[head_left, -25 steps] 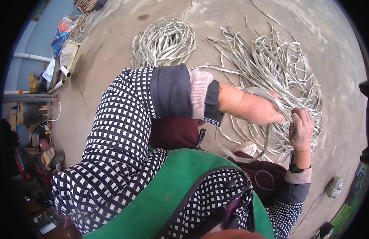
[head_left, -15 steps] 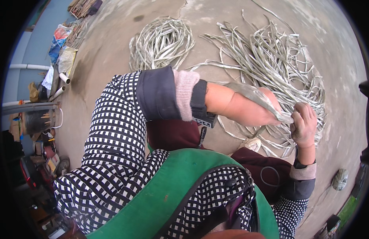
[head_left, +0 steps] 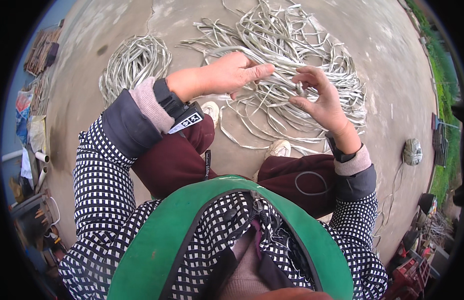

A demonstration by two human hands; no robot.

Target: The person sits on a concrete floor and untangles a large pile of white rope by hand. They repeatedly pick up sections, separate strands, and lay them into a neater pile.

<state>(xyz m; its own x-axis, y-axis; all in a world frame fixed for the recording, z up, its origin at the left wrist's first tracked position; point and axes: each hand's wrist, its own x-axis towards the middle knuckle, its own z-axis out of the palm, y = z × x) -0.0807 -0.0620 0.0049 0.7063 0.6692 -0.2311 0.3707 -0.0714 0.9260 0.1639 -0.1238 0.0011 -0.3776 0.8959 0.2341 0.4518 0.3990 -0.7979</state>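
Over a loose heap of silvery flat plastic strips (head_left: 337, 75) I hold both hands, a short way apart. My left hand (head_left: 233, 74) has its thumb stretched out toward the right hand and its other fingers partly hidden beneath; no strip shows clearly in its grip. The fingers of my right hand (head_left: 322, 97) curl toward the thumb around a small knotted bit of strip (head_left: 300, 90). Whether strands below the hands run up to them or only lie behind is hard to tell.
A rounded coil of similar strips (head_left: 134, 67) lies on the concrete floor to the left. My pale shoes (head_left: 279, 148) stand below the heap. At the right sits a small wound ball (head_left: 412, 152) with a trailing cord. Pipes (head_left: 42, 157) and sacks line the left edge.
The view has shifted, with the heap now farther left. My left hand has drawn back from the right, and the strip that stretched across my left forearm no longer lies there.
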